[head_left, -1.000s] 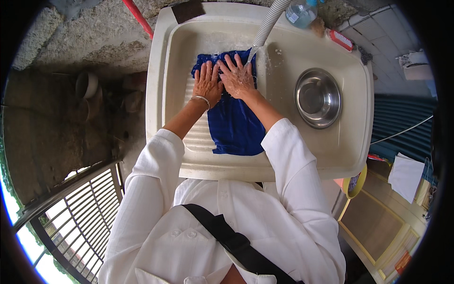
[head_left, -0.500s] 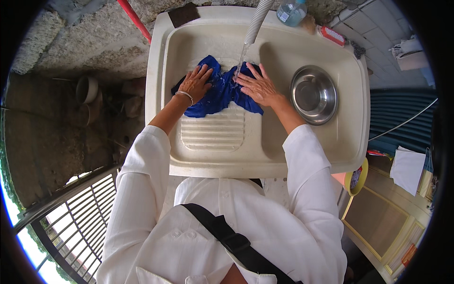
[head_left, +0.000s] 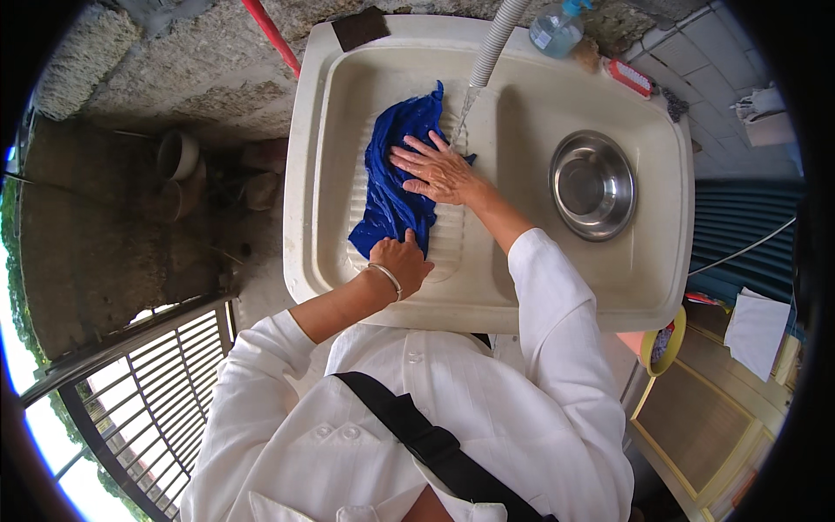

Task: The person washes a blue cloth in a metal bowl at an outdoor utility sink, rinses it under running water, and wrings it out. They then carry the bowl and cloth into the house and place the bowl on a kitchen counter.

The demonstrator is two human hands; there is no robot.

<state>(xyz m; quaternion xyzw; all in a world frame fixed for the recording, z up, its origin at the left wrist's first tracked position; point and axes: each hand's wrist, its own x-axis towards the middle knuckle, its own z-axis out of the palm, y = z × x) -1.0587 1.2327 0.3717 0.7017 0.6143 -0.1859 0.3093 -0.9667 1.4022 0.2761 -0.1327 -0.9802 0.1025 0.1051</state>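
A wet, crumpled blue cloth point(head_left: 396, 165) lies lengthwise on the ribbed washboard point(head_left: 448, 248) in the left part of the beige sink point(head_left: 300, 217). My right hand point(head_left: 444, 174) rests flat on the middle of the cloth, fingers spread. At the cloth's near end, my left hand point(head_left: 400, 265), with a bangle at its wrist, has its fingers bent around the edge; its index finger lies over the fabric. Water point(head_left: 465, 109) runs from a grey ribbed hose point(head_left: 497, 43) just beyond my right hand.
A steel bowl point(head_left: 593, 185) sits in the sink's right basin. Along the back rim are a dark flat piece point(head_left: 360, 30), a soap bottle point(head_left: 557, 30) and a red brush point(head_left: 631, 78). A rough wall point(head_left: 200, 65) stands behind; a yellow-rimmed bucket point(head_left: 664, 344) is at the right.
The cloth has turned from lying crosswise to lengthwise. My left hand has moved from its left part to its near end, and my right hand has shifted left and slightly nearer.
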